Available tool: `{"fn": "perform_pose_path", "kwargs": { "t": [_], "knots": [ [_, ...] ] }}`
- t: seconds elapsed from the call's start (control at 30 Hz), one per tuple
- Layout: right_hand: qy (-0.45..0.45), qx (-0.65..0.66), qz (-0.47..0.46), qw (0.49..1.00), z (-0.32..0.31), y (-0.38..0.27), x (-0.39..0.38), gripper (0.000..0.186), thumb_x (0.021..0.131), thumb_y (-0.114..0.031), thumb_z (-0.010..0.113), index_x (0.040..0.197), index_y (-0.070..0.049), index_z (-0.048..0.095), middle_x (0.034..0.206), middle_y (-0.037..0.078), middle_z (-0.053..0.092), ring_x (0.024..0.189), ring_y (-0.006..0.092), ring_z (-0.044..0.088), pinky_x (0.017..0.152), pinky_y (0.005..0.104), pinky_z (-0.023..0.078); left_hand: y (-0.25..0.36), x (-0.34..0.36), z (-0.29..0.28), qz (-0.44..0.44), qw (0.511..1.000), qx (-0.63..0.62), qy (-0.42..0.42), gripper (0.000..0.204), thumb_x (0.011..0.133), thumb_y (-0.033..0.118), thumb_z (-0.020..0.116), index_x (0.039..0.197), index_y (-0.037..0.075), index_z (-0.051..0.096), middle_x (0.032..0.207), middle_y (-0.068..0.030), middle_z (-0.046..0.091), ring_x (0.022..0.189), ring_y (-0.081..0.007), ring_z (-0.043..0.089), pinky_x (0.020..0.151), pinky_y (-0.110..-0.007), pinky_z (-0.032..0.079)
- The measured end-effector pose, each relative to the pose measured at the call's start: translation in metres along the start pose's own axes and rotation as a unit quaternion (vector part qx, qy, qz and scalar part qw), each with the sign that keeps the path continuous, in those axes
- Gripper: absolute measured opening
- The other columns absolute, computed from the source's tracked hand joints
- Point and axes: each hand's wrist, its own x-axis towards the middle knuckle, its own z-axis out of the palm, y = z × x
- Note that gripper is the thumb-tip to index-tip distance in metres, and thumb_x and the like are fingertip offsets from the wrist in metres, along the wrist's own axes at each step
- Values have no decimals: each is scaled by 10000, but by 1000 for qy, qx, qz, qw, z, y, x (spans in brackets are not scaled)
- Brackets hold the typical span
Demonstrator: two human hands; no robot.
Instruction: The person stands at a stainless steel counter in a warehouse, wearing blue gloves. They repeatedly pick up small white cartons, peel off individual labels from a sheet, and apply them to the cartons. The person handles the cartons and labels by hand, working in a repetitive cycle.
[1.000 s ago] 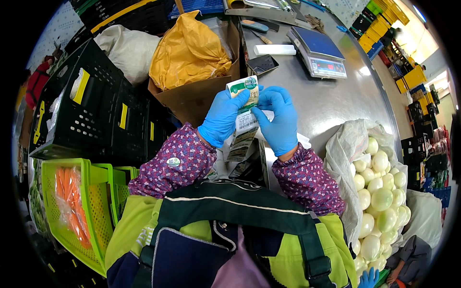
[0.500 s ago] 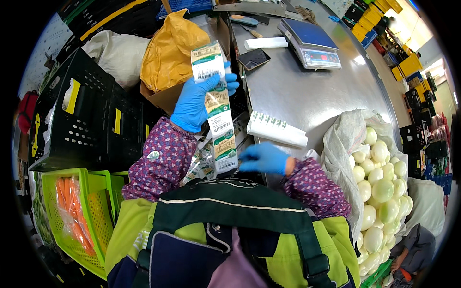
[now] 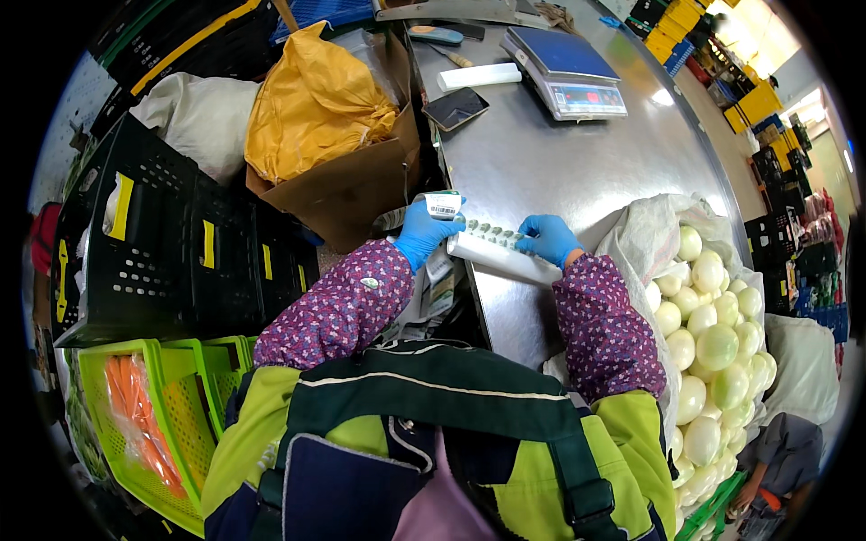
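Both hands wear blue gloves and meet over the near-left edge of the metal table. A strip of printed labels (image 3: 442,206), white with green, is gripped in my left hand (image 3: 424,234), most of it hanging below among more strips. Under my hands lies a white roll (image 3: 505,261) with a row of small green stickers (image 3: 492,232) along its top. My right hand (image 3: 549,240) is closed, thumb and fingers pinched together at the right end of that row. What sits between those fingertips is too small to make out.
A scale (image 3: 568,77), a phone (image 3: 457,108) and another white roll (image 3: 479,77) are on the table (image 3: 631,153). Right stands a sack of peeled onions (image 3: 717,346); left, black crates (image 3: 153,225), bagged carrots (image 3: 140,419) and a cardboard box (image 3: 352,185). Another person (image 3: 780,460) is at lower right.
My left hand has come down and right with the label strip, to the roll's left end. My right hand has moved up and right onto the sticker row. The view has shifted slightly.
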Motion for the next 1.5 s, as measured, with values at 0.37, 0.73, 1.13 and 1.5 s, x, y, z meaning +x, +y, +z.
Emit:
{"fn": "perform_pose_path", "kwargs": {
  "t": [0.37,0.73,1.13,1.5],
  "knots": [
    [123,6,-198,972,-6,-25,-3,155,729,-95,622,882,-68,620,837,105,599,746,223,589,667,312,469,4,0,8,-46,995,-87,31,266,676,-29,686,914,-9,570,815,-102,623,719,-164,611,653,-270,513],
    [93,-136,-226,960,4,-45,5,169,737,-90,569,900,-112,607,885,63,584,776,246,589,682,328,475,6,-1,11,-61,993,-83,51,273,684,6,693,935,-18,589,836,-103,626,721,-159,611,652,-263,509],
    [192,-116,-353,908,5,-41,-39,214,727,-15,541,920,-100,581,866,51,580,811,206,575,674,279,483,-9,8,11,-74,990,-67,94,252,693,42,706,914,-29,607,827,-95,634,698,-161,610,633,-268,502],
    [201,494,2,846,-15,-69,-45,170,746,-177,677,778,-23,612,627,10,547,486,45,460,411,163,350,83,-4,-43,-45,986,-144,-71,415,859,192,515,1206,-15,423,1088,-168,555,923,-235,588,775,-324,505]
  ]
}}
